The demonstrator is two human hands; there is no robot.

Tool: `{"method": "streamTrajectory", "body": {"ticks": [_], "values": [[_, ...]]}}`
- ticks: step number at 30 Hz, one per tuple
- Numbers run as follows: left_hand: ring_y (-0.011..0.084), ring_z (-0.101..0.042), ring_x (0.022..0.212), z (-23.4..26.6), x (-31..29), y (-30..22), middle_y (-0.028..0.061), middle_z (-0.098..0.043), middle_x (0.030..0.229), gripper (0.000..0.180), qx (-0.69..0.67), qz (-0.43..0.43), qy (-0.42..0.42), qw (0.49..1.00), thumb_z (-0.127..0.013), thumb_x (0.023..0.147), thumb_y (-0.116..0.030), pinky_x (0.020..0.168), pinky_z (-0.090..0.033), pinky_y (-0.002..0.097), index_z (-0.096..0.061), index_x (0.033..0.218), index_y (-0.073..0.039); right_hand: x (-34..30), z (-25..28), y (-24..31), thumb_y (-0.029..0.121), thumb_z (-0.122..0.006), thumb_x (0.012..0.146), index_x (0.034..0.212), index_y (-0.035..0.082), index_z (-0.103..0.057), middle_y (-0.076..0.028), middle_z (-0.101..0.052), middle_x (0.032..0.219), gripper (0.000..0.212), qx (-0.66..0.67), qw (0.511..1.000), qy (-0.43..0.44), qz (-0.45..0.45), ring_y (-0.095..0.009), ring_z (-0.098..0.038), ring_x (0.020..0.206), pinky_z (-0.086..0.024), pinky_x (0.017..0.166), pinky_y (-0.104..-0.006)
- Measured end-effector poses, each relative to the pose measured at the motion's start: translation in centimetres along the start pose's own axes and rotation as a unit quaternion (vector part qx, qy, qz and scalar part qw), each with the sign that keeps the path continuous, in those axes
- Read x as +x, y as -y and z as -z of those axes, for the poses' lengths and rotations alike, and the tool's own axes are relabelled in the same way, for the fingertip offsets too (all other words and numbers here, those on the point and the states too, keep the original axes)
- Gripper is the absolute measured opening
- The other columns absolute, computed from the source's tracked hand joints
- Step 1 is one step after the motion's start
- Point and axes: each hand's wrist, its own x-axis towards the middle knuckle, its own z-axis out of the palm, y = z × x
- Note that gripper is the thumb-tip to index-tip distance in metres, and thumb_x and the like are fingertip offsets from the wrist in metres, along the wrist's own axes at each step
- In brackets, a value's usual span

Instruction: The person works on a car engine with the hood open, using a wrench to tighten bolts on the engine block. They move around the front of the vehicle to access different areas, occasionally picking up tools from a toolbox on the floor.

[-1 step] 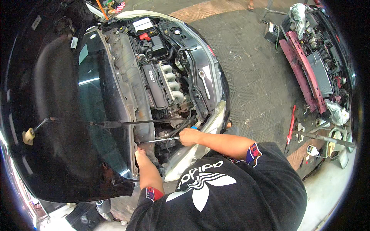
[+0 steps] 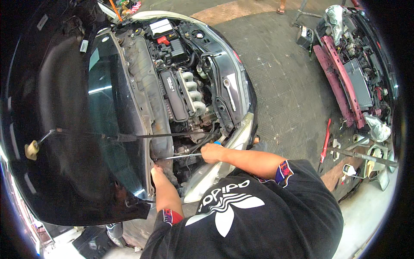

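Note:
Over the front corner of the car's open engine bay, my right hand is closed in a fist around a long metal-shafted tool. Its shaft runs left toward the cowl edge below the windshield. The fist hides its handle; a small blue piece shows just beyond the knuckles. My left hand reaches to the cowl edge close to the shaft's far end. Its fingertips are largely hidden there, so what they touch cannot be made out. A ratchet wrench lies on the front panel.
The raised black hood fills the left side, and a thin prop rod crosses above my hands. A white headlight is under my right forearm. Another stripped car front, a battery and a red tool are at right.

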Motion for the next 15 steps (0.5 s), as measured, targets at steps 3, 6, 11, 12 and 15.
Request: {"method": "streamTrajectory", "body": {"ticks": [3,6,11,12,15], "values": [[0.0305,-0.068,0.103,-0.2,0.2,-0.2,0.0157,-0.068,0.125,0.041,-0.003,0.006,-0.002,1.000,-0.064,0.096,-0.027,0.085,-0.054,0.0415,-0.065,0.123,0.003,0.1,0.9,0.6,0.011,-0.059,0.083,0.108,-0.004,-0.061,-0.025,-0.072,0.100,0.029,0.005,0.997,-0.052,-0.059,-0.040,-0.072,0.095,-0.056,0.085,-0.0508],[0.0305,-0.068,0.103,-0.5,0.2,-0.5,0.0157,-0.068,0.125,0.041,-0.007,0.010,-0.003,1.000,-0.065,0.096,-0.027,0.085,-0.054,0.0414,-0.065,0.123,0.003,-0.1,0.9,1.3,0.013,-0.059,0.084,0.106,-0.003,-0.063,-0.024,-0.073,0.099,0.028,0.060,0.992,-0.076,-0.086,-0.039,-0.073,0.092,-0.057,0.084,-0.0502],[0.0304,-0.068,0.104,-0.7,0.1,-0.6,0.0158,-0.067,0.125,0.042,-0.010,0.013,-0.003,1.000,-0.065,0.096,-0.027,0.085,-0.054,0.0413,-0.065,0.124,0.004,-0.1,0.7,1.9,0.012,-0.061,0.085,0.111,-0.003,-0.061,-0.024,-0.073,0.097,0.030,0.015,0.996,-0.079,-0.042,-0.038,-0.073,0.093,-0.057,0.084,-0.0489],[0.0304,-0.068,0.104,-0.6,0.0,-0.6,0.0158,-0.067,0.125,0.042,-0.009,0.014,-0.003,1.000,-0.065,0.095,-0.027,0.085,-0.054,0.0413,-0.065,0.124,0.004,-0.1,0.6,2.0,0.013,-0.061,0.085,0.109,-0.003,-0.064,-0.023,-0.073,0.097,0.029,0.032,0.993,-0.100,-0.058,-0.038,-0.073,0.093,-0.057,0.084,-0.0487],[0.0303,-0.068,0.104,-0.4,-0.1,-0.6,0.0158,-0.067,0.125,0.042,-0.012,0.016,-0.005,1.000,-0.065,0.095,-0.027,0.086,-0.054,0.0413,-0.065,0.124,0.004,0.4,0.5,2.1,0.013,-0.060,0.085,0.106,-0.003,-0.067,-0.023,-0.073,0.099,0.027,0.060,0.988,-0.116,-0.087,-0.037,-0.073,0.094,-0.057,0.084,-0.0479]]}}
